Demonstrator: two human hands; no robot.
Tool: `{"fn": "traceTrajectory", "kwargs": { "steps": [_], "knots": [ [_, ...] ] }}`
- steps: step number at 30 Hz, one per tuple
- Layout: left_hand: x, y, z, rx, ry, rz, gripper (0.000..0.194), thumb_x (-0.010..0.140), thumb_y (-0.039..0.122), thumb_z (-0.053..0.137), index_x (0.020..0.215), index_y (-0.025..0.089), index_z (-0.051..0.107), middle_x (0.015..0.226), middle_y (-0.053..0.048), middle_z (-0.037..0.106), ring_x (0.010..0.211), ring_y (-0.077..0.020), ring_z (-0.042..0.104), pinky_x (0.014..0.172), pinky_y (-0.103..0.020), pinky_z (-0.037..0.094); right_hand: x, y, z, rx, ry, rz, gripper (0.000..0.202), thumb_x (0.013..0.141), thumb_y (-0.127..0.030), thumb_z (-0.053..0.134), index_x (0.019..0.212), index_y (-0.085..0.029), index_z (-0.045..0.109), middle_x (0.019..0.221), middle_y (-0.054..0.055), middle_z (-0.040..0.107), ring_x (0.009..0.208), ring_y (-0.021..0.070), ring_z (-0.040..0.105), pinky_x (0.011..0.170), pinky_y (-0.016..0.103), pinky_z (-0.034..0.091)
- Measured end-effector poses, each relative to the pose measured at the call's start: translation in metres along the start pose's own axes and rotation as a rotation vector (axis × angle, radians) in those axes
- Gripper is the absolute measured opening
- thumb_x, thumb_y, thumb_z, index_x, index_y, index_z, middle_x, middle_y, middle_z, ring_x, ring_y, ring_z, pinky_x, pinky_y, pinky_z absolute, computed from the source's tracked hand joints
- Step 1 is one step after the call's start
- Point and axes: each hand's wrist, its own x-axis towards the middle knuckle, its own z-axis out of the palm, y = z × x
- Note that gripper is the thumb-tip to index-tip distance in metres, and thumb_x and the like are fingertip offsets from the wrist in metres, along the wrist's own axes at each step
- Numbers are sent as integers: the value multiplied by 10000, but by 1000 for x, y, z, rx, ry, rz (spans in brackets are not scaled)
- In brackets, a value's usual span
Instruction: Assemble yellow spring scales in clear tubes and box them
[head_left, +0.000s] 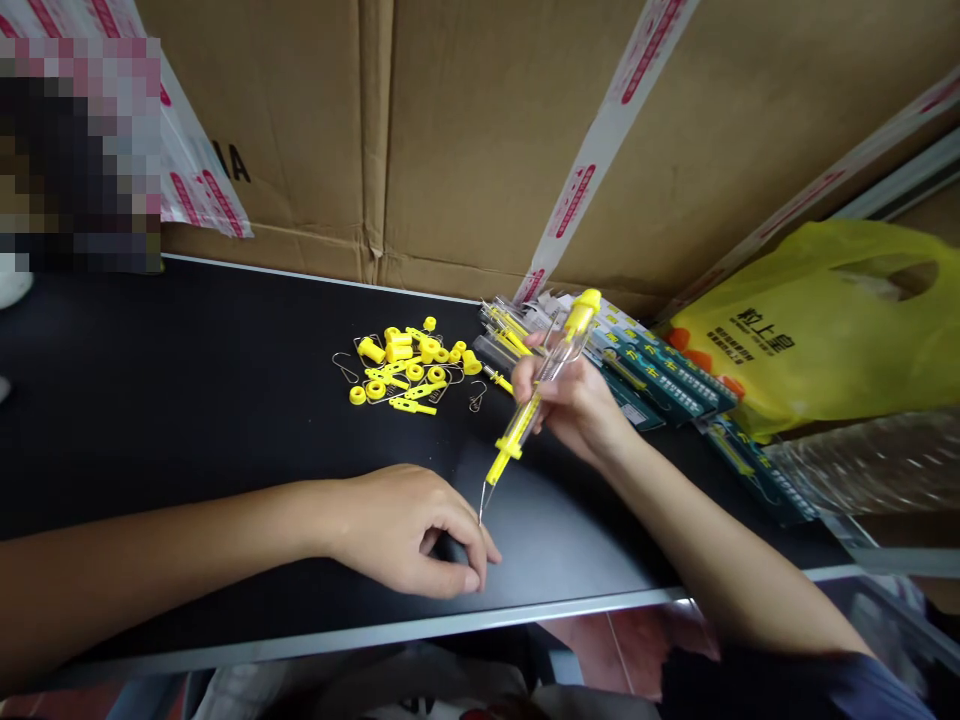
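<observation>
1. So, right hand (pixel 581 405) first: its grip is wrapped around a clear tube tool (pixel 527 415) with yellow ends, held at a slant above the black counter (pixel 225 400), cap end up.
2. Thin wire prongs (pixel 486 497) poke out of the tool's lower end, right at the left hand's index finger. Can't tell if they actually touch.
3. Left hand (pixel 401 530) is near the front edge, fingers curled, thumb and index tips close together. Can't tell if that grip has anything in it.
4. Past the left hand there's a loose pile of yellow plastic parts (pixel 400 353), bent wire pieces mixed in.
5. Over right: overlapping green cards (pixel 664 375), then a yellow plastic bag (pixel 847 340).
6. Cardboard (pixel 465 130) with printed tape stands behind everything.
</observation>
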Motion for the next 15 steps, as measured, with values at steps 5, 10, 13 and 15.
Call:
{"fn": "traceTrajectory", "kwargs": {
  "steps": [5,10,13,15],
  "knots": [
    [1,-2,-4,-65,-4,9,169,804,180,595,889,207,738,1121,-35,706,535,-45,541,542,-158,443,6,0,-11,-5,76,-11,404,647,-265,677,993,-244,470,644,-57,588,439,88,443,334,169,395],
    [2,-9,-2,-307,163,-143,205,856,325,574,798,142,648,1131,-83,691,463,-33,567,459,-171,417,-8,-4,9,-8,-3,8,437,677,-260,691,1042,-258,451,705,-43,620,509,99,507,408,187,457],
    [4,-15,-3,-406,462,-216,353,902,432,492,732,129,557,1029,-88,709,408,-26,535,406,-175,361,-12,-7,14,6,52,-54,386,703,-264,690,1000,-265,442,745,-40,620,532,98,518,434,197,476],
    [6,-18,-5,-407,674,-224,349,920,451,454,767,144,521,979,-68,707,394,-18,494,417,-185,365,-13,-6,14,9,95,-85,368,718,-274,695,973,-269,429,775,-39,615,543,97,524,446,206,490]
  ]
}}
